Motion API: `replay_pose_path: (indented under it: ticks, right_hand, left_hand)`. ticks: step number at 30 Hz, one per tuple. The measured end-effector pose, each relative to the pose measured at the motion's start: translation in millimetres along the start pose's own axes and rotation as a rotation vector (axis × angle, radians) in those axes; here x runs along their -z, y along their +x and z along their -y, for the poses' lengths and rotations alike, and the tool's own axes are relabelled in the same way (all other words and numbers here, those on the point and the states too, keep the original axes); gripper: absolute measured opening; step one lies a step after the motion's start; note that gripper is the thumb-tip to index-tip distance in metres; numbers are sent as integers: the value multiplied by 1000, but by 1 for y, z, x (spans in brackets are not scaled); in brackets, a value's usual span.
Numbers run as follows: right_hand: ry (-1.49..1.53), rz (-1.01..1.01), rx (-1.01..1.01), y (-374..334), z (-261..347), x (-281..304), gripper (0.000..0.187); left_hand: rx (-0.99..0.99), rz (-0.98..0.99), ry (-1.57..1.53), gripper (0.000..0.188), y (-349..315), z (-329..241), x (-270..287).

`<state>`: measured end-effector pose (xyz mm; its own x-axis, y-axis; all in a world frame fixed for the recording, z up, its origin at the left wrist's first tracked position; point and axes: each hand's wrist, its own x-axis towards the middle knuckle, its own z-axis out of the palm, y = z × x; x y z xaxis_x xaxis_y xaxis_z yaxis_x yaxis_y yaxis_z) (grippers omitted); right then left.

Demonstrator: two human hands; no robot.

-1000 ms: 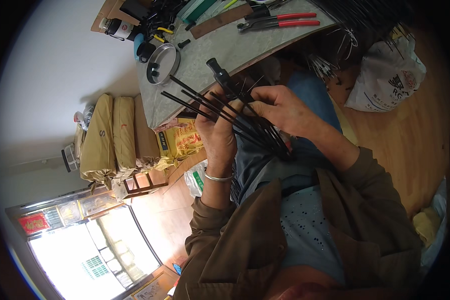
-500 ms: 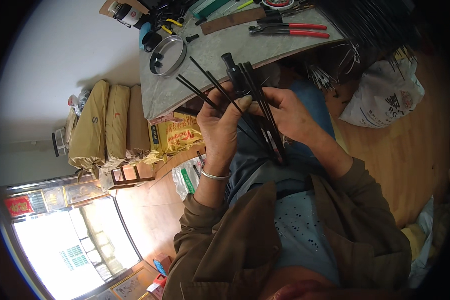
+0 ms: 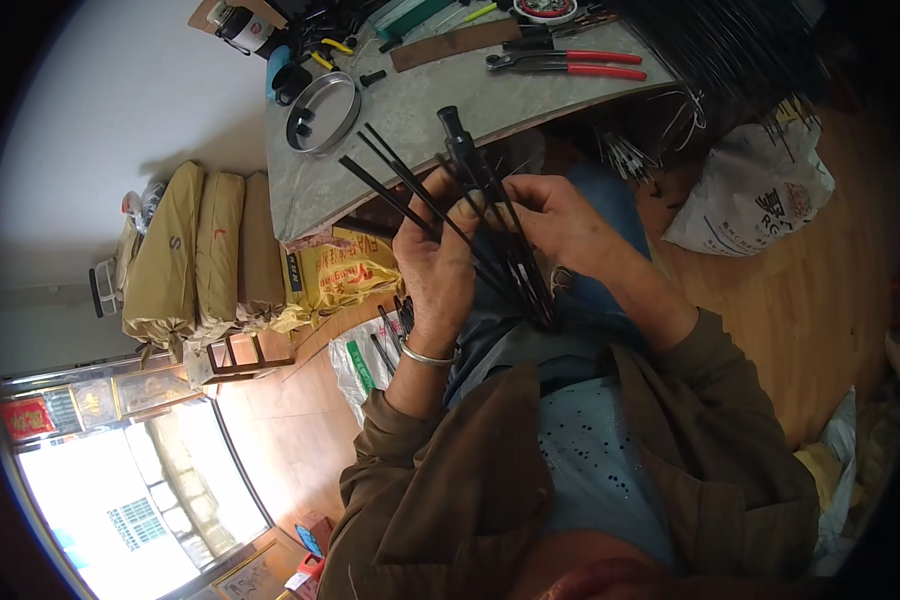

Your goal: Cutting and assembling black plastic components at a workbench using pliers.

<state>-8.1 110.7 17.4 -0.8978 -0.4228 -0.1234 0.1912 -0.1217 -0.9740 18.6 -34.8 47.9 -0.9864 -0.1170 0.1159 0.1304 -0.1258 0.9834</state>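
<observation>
At left, brown wrapped bundles (image 3: pixel 170 255) carry single dark letters; a yellow plastic sack (image 3: pixel 345 270) shows red printing. Your left hand (image 3: pixel 435 260) grasps thin black rods (image 3: pixel 532 284) beside a black knobbed cylinder (image 3: pixel 454 128). Your right hand (image 3: pixel 572 228) pinches these rods too. Rightmost, a white plastic bag (image 3: pixel 735 200) has dark printing.
</observation>
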Motion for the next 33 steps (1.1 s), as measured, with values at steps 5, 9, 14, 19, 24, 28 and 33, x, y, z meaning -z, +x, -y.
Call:
replay_pose_path:
  ticks: [5, 9, 14, 19, 24, 28, 33]
  right_hand:
    - [-83, -61, 38, -4, 3, -4, 15]
    - [0, 24, 10, 3, -1, 3, 16]
    - [44, 17, -84, 2, 5, 5, 16]
    - [-56, -11, -8, 3, 3, 0, 15]
    - [124, 60, -89, 5, 7, 4, 17]
    - [51, 0, -42, 6, 1, 0, 19]
    - [-211, -131, 7, 4, 12, -4, 19]
  left_hand:
    - [-78, -23, 159, 29, -1, 1, -4]
    - [0, -11, -8, 30, 4, 4, 4]
    - [0, 67, 92, 34, 7, -5, 5]
    - [-11, 34, 130, 37, 9, -5, 7]
    - [42, 98, 90, 35, 13, -9, 9]
    - [20, 80, 50, 32, 12, -1, 11]
    - [24, 37, 102, 30, 10, 4, 11]
